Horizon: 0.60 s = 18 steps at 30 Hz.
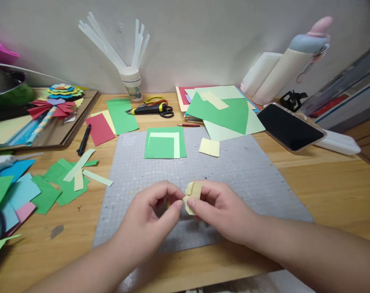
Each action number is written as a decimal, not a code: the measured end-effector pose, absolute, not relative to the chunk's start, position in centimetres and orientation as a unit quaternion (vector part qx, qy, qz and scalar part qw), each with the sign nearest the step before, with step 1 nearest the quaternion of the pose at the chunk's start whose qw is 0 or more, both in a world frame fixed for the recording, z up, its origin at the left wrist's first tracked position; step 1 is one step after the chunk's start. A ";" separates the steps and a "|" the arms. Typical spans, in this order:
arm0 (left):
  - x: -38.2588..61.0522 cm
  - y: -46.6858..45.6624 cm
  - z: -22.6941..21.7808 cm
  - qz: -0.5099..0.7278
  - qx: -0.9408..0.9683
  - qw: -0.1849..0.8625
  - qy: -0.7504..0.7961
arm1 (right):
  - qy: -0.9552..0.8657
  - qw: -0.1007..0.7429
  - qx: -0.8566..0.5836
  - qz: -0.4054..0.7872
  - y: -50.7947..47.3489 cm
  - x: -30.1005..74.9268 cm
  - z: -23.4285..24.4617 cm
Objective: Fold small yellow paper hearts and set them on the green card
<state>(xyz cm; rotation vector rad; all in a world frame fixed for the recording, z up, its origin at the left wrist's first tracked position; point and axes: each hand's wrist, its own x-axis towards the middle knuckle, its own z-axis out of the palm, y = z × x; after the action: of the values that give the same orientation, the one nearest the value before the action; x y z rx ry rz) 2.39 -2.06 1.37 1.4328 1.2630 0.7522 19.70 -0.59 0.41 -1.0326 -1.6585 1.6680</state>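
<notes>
A small piece of pale yellow paper [196, 189], folded with clipped corners, is held above the cutting mat. My right hand [223, 207] grips it, thumb pressed on the front and fingers behind. At its left edge, my left hand [156, 211] closes thumb and index finger together in a pinch. Beyond the hands, a square of pale yellow paper [209, 147] lies on the grey cutting mat [133, 171]. Left of that square is a stack of green and pale green paper squares [160, 147].
Scissors [166, 112], a black-and-yellow cutter [148, 108] and a cup of white sticks [133, 87] stand at the back. Paper sheets [224, 112] and a phone [290, 126] are at the right rear. Green scraps [46, 193] and a black pen [84, 139] lie left.
</notes>
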 end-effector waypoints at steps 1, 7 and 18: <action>2.3 -1.9 1.4 0.320 0.564 0.554 0.522 | -0.590 0.282 -0.388 0.650 -0.5 19.7 0.5; 1.9 -1.3 1.2 0.330 0.436 0.689 0.476 | -0.528 0.263 -0.379 0.714 -0.2 19.7 0.3; 1.7 -1.3 1.0 0.314 0.405 0.723 0.463 | -0.552 0.288 -0.339 0.705 -0.3 19.7 0.4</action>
<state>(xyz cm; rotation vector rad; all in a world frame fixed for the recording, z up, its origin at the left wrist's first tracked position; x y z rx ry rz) 1.73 -1.27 0.98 0.8931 1.0227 0.6934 19.66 -0.30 0.45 -0.9044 -1.4748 1.8821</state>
